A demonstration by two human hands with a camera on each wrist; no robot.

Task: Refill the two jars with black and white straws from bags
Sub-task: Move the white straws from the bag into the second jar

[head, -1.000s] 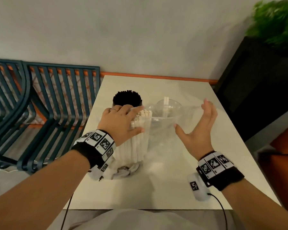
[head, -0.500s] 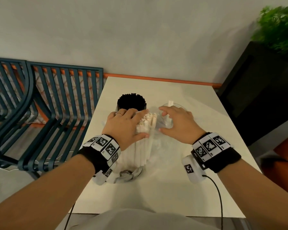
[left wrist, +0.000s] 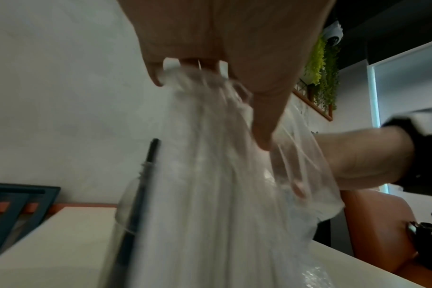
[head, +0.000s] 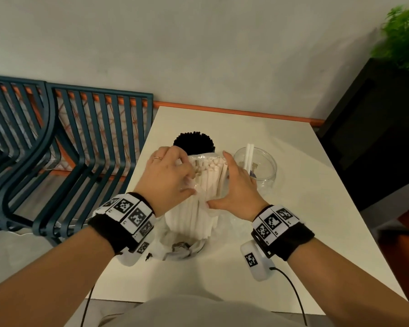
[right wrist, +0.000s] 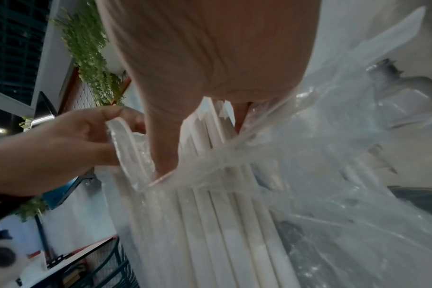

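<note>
A clear plastic bag of white straws (head: 198, 199) stands upright on the table, in front of the jar packed with black straws (head: 194, 141). To its right sits a clear jar (head: 266, 175) holding two white straws (head: 249, 156). My left hand (head: 187, 182) pinches the bag's plastic edge (right wrist: 119, 136) at the bundle's top left. My right hand (head: 224, 182) grips the bundle from the right, thumb (right wrist: 164, 152) in front and fingers behind. In the left wrist view the bag (left wrist: 210, 175) hangs from my left hand (left wrist: 210, 78), with the black-straw jar (left wrist: 133, 196) beside it.
The pale table (head: 222, 284) backs onto a grey wall. Blue slatted chairs (head: 87, 161) stand off its left edge. A black planter (head: 373, 138) with a green plant (head: 404, 36) stands off its right edge. Crumpled plastic (head: 182, 249) lies at the bag's base.
My right hand came in from open air on the right, passed over the clear jar and now grips the bundle's right side. My left hand shifted from cupping the straws to pinching the bag's edge.
</note>
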